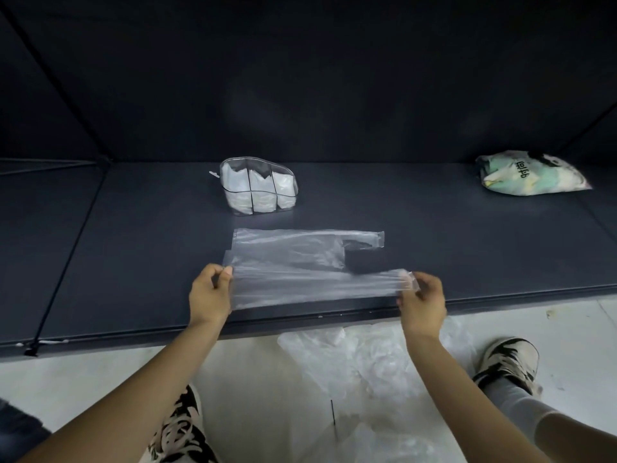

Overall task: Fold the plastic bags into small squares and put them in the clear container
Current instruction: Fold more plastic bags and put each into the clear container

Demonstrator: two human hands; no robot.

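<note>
We find the plastic bag (pixel 293 262) lying flat on the dark worktop (pixel 467 235), long axis left to right, handles right. Our left hand (pixel 208 297) pinches its near-left edge, our right hand (pixel 422 300) the near handle; the fold goes away from us. Thin, clear, creased film. The clear container (pixel 258 185) stands beyond, holding white folded squares.

we count: 2 hands, left hand (pixel 211 293) + right hand (pixel 421 302) | 1 flat plastic bag (pixel 300 262) | 1 clear container (pixel 258 186) | 1 loose bag pile (pixel 374 359) | 1 stuffed printed bag (pixel 531 173) | 2 shoes (pixel 509 360)
</note>
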